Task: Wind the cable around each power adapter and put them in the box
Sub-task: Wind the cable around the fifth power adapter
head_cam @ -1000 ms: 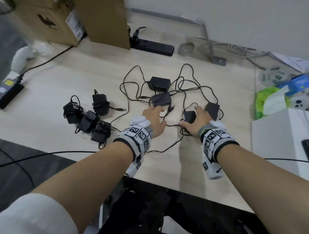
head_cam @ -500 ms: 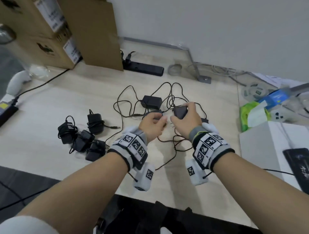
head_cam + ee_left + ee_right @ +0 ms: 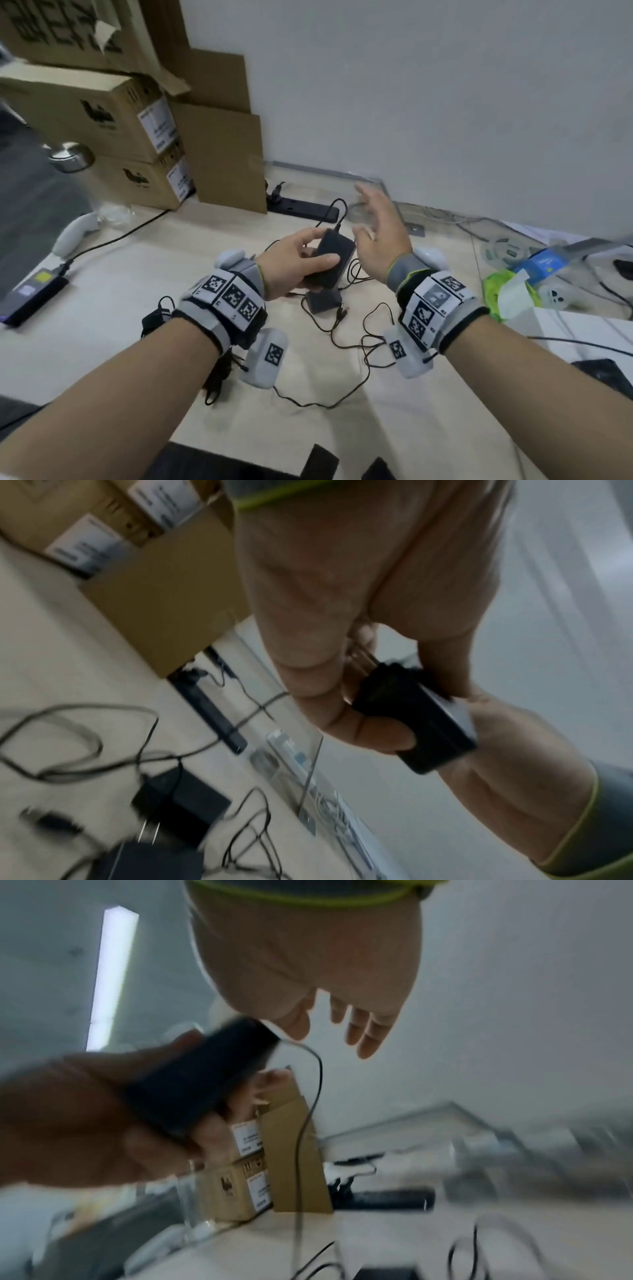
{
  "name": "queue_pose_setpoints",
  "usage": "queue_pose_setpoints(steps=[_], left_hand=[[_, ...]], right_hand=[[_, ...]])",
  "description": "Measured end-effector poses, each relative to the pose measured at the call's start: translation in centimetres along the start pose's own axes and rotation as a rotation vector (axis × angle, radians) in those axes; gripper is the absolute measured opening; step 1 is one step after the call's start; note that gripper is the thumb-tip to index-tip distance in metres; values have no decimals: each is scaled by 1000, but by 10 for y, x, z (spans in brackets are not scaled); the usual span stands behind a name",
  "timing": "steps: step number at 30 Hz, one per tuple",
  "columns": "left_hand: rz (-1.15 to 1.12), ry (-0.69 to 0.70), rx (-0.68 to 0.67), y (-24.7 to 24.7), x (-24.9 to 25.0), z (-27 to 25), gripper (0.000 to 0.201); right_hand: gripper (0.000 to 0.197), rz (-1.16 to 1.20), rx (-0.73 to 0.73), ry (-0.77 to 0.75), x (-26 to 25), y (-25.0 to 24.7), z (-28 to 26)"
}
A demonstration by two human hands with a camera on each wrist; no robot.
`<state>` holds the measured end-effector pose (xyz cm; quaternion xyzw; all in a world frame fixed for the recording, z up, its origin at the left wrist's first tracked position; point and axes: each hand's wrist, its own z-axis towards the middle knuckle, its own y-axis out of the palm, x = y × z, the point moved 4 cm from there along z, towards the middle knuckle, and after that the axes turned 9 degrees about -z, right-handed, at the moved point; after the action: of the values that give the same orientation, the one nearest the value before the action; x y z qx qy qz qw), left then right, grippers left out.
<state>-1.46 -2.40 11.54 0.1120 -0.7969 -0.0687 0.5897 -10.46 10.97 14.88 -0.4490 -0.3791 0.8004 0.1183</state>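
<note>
My left wrist (image 3: pixel 222 301) covers most of the wound adapters (image 3: pixel 156 317) on the bench's near left. My right fingers (image 3: pixel 368 198) are smeared with blur, and box labels (image 3: pixel 157 126) at far left are unreadable.

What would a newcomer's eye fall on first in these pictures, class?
The left hand grips a black power adapter above the table, while the right hand hovers open beside it. Loose black cables sprawl below, and cardboard boxes are stacked at the far left.
</note>
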Motion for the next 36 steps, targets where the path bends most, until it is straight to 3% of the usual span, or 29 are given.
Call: queue_pose_setpoints(steps=[2,5,9,11,13,15,18,24,29,33,36], left_hand=[[-35,19,-27,-6,19,-8,39],[-213,67,-90,-12,41,-15,47],[-516,204,-181,-18,63,-19,69],[-582,265,-166,-20,72,-17,67],[-645,300,-121,-25,75,-16,53],[-684,300,-98,-26,76,-15,36],[-660,264,-90,-24,74,-15,23],[-399,214,132,-42,72,-15,10],[161,236,350,-66,75,-17,27],[731,341,376,-62,69,-16,38],[954,310,330,-57,60,-13,46]], right_hand=[[41,-125,-45,-172,-15,-3,14],[3,-9,-16,-116,-26,-7,31],[23,296,-91,95,-34,2,36],[28,484,-138,190,-41,10,29],[32,610,-231,273,-50,22,18],[34,506,-324,263,-53,31,8],[31,74,-444,78,-57,36,1],[33,-308,-574,-24,-44,28,0],[33,-409,-553,-110,-57,8,4],[27,-476,-529,-198,-75,0,7],[25,-483,-494,-216,-83,-7,10]])
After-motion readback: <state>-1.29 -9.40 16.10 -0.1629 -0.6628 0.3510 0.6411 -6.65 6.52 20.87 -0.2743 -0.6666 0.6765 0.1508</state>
